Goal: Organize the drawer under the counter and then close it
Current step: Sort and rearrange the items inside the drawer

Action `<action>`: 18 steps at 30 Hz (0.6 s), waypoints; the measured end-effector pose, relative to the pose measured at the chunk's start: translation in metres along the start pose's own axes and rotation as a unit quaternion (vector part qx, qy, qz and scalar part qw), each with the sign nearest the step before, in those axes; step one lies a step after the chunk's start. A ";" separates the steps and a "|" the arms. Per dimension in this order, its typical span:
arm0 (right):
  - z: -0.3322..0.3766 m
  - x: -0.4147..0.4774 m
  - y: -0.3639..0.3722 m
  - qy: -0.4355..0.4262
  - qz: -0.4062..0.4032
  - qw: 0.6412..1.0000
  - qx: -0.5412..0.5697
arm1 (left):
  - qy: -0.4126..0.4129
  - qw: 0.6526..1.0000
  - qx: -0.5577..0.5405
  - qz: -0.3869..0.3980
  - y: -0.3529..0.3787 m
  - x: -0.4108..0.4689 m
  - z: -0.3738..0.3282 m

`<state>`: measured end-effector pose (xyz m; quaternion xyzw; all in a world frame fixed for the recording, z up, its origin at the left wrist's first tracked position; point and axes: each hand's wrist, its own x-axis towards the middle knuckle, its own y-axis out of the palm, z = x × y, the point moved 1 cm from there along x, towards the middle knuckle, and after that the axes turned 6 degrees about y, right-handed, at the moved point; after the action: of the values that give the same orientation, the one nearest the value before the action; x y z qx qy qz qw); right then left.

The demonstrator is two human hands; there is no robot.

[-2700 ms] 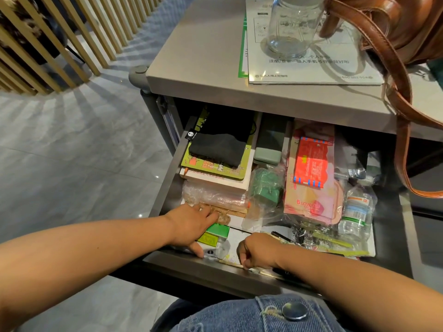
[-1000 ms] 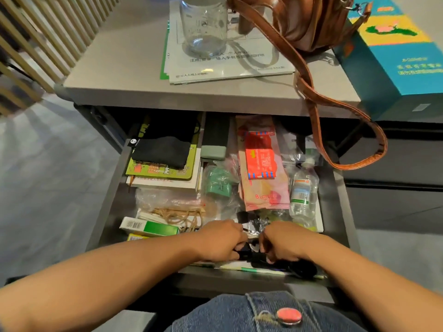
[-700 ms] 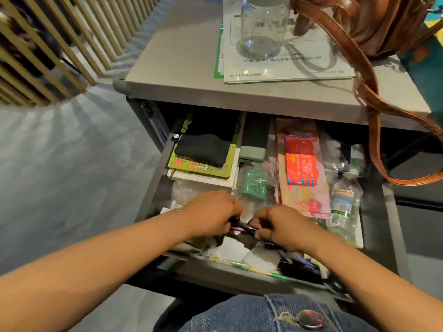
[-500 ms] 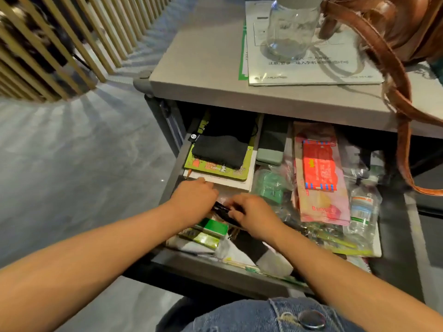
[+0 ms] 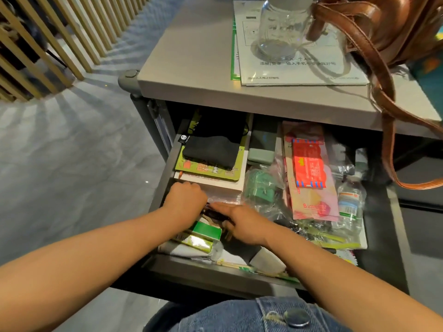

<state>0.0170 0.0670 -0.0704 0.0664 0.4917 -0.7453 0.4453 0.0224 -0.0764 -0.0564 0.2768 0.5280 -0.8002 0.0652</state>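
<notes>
A dark, slim object (image 5: 214,213) lies half hidden between the two hands; what it is cannot be told. Left hand (image 5: 184,203) curls over it, fingers together; right hand (image 5: 242,222) lies flat, its fingers touching it. The open drawer (image 5: 215,271) juts from under the grey surface (image 5: 191,68), over a grey tiled floor (image 5: 72,176).

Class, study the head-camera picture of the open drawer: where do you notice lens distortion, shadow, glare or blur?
Head view: wide-angle lens bows the wooden slats and the countertop edge; the countertop shades the drawer's back; glare glints off the glass jar and the plastic bags; both hands, left and right, look slightly soft.
</notes>
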 end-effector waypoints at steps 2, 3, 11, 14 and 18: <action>-0.017 -0.019 -0.007 0.019 0.011 1.000 0.006 | -0.013 0.999 -0.028 -0.025 -0.010 -0.003 -0.016; -0.028 -0.030 -0.010 0.035 0.025 0.999 0.008 | -0.009 0.999 -0.036 -0.026 -0.016 -0.004 -0.024; -0.133 -0.112 -0.016 0.220 0.040 0.966 -0.132 | 0.152 0.973 -0.137 0.109 -0.044 0.028 -0.119; -0.141 -0.111 -0.010 0.199 0.047 0.969 -0.140 | 0.173 0.960 -0.177 0.133 -0.038 0.042 -0.143; -0.137 -0.098 -0.008 0.195 0.035 0.964 -0.179 | 0.170 0.944 -0.271 0.079 -0.036 0.052 -0.172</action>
<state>0.0232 0.2356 -0.0822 0.1473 0.6916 -0.6017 0.3713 0.0286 0.1008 -0.1034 0.4214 0.7042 -0.5607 0.1105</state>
